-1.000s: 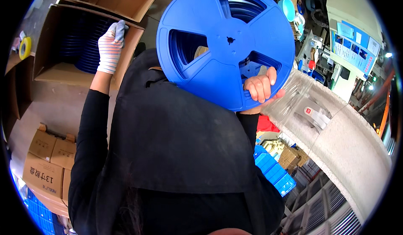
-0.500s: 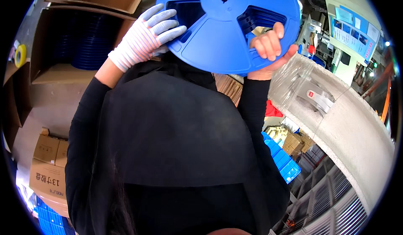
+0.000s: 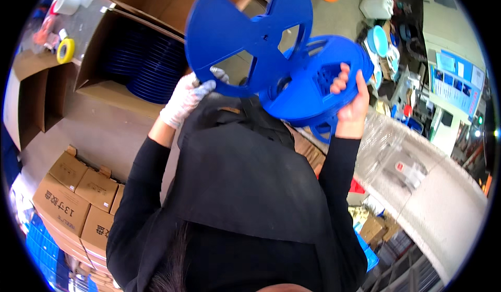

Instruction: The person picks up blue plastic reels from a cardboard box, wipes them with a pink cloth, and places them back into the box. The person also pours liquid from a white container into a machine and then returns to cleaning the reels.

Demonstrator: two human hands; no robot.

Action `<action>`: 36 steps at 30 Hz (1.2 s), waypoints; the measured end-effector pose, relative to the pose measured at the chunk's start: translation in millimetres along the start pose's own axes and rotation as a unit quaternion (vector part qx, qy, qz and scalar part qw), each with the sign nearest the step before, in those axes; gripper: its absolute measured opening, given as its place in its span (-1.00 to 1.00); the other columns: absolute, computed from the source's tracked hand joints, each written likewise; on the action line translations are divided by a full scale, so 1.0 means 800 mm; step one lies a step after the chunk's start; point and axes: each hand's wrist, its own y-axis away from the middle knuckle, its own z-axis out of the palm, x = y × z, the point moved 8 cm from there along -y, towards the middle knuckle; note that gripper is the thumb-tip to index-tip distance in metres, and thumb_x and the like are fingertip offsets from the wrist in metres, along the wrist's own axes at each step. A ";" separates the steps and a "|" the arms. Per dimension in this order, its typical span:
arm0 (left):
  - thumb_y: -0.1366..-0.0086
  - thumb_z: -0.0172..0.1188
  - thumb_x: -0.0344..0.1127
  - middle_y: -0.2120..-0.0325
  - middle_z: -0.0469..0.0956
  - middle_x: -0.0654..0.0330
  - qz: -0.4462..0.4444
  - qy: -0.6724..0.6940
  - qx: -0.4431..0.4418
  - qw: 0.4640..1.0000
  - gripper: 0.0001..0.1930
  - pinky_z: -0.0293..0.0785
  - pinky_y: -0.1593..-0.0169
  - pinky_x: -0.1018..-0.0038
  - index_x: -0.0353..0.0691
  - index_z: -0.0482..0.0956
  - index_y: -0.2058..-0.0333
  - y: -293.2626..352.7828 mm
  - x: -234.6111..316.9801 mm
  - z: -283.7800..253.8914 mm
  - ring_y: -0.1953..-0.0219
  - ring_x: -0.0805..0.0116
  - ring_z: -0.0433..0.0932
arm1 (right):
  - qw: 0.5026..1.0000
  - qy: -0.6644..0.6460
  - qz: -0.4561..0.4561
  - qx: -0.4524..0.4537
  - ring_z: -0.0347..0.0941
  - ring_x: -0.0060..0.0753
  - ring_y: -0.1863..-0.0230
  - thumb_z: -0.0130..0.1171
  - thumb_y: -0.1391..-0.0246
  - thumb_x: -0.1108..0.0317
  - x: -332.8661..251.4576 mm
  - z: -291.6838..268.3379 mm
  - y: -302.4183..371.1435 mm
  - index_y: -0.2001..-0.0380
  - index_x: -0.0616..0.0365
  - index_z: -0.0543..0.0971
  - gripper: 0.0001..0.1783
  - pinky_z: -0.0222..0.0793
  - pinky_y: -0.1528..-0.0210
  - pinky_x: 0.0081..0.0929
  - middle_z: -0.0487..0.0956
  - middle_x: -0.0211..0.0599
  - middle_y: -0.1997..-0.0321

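My left hand (image 3: 183,99), in a pale striped glove, pinches the lower rim of a blue plastic reel disc (image 3: 253,41). The disc is tilted up, with large cut-out windows and a small hub hole. On the right, my bare right hand (image 3: 355,103) grips a stack of similar blue reel discs (image 3: 308,103), its fingers hooked through a window and the thumb along the rim. The raised disc overlaps the stack's left edge; whether they touch there, I cannot tell. Another blue spoked piece (image 3: 324,129) shows beneath the stack.
An open carton (image 3: 112,91) of stacked blue discs (image 3: 156,73) stands at the upper left. Farther left are another open carton (image 3: 28,104) and a yellow tape roll (image 3: 66,51). Closed cartons (image 3: 65,203) sit lower left. A pale counter (image 3: 443,214) curves along the right.
My left hand has lifted one disc up and left, apart from the stack. The right hand keeps its hold on the others, slightly lower. The whole view has shifted.
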 end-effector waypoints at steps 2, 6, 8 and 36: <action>-0.25 0.20 -0.39 0.15 0.52 -0.01 -0.056 0.200 0.037 0.978 -0.68 0.59 0.00 0.12 -0.34 0.43 0.05 0.018 -0.011 -0.016 0.00 -0.07 0.53 | 1.000 -0.015 0.010 0.025 0.23 -0.56 0.46 0.03 -0.24 0.10 0.008 -0.028 0.009 0.04 0.33 0.41 -0.54 0.21 0.39 -0.54 0.35 -0.43 0.41; -0.21 0.26 -0.38 0.18 0.54 -0.01 -0.036 0.256 0.052 0.965 -0.66 0.63 0.11 0.05 -0.30 0.43 0.07 0.035 -0.009 -0.033 0.04 -0.13 0.55 | 0.998 -0.010 0.002 0.063 0.30 -0.50 0.48 0.02 -0.25 0.10 0.024 -0.043 0.022 0.08 0.27 0.44 -0.59 0.27 0.42 -0.50 0.40 -0.39 0.45; -0.20 0.26 -0.38 0.19 0.54 -0.01 -0.037 0.273 0.050 0.960 -0.66 0.64 0.12 0.06 -0.30 0.43 0.07 0.041 -0.015 -0.039 0.05 -0.12 0.55 | 0.998 -0.010 0.006 0.061 0.34 -0.49 0.48 0.02 -0.25 0.10 0.029 -0.046 0.022 0.07 0.26 0.44 -0.59 0.32 0.42 -0.51 0.45 -0.37 0.44; -0.18 0.28 -0.26 0.17 0.56 0.10 0.055 0.260 0.073 0.961 -0.61 0.39 -0.16 0.14 -0.27 0.45 0.05 0.041 0.001 -0.084 0.00 0.07 0.51 | 0.989 -0.111 -0.005 -0.094 0.16 -0.63 0.59 0.22 -0.09 0.00 0.043 0.004 0.028 0.10 0.24 0.37 -0.45 0.09 0.44 -0.61 0.23 -0.52 0.55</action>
